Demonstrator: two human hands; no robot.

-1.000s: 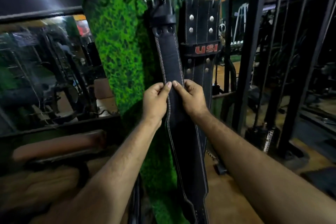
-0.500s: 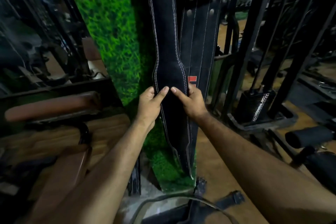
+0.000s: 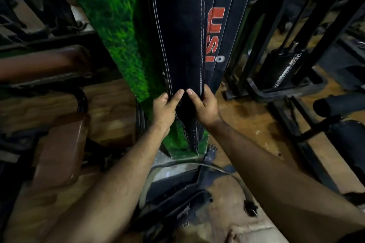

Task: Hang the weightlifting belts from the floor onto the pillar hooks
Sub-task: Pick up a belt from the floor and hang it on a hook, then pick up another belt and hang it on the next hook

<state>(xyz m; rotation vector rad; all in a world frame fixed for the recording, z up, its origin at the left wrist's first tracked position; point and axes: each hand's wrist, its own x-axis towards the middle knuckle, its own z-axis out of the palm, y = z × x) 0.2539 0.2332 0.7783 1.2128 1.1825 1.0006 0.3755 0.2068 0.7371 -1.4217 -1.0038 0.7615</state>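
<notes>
A black white-stitched belt (image 3: 177, 41) is being pinched near its lower end by both hands w/ thumbs nearly meeting at the front: left hand (image 3: 165, 107) is closed on the left edge, right hand (image 3: 204, 105) on the right edge, fingers curled behind the leather. The belt is hanging straight down vs. the grass-covered pillar (image 3: 116, 31), its punched tail ending just above the pillar's foot. Just beside it, on the right, a second belt w/ red "USI" lettering (image 3: 219, 33) is hanging too. The hooks are lying out of view above, so the fastening cannot be checked. Approx. two belts are judged hung; at least one more belt (image 3: 177, 197) is lying on the wooden floor (image 3: 246, 120) below the forearms, w/ a grey strap and buckle (image 3: 249, 208) curling beside it, both waiting to be lifted.
</notes>
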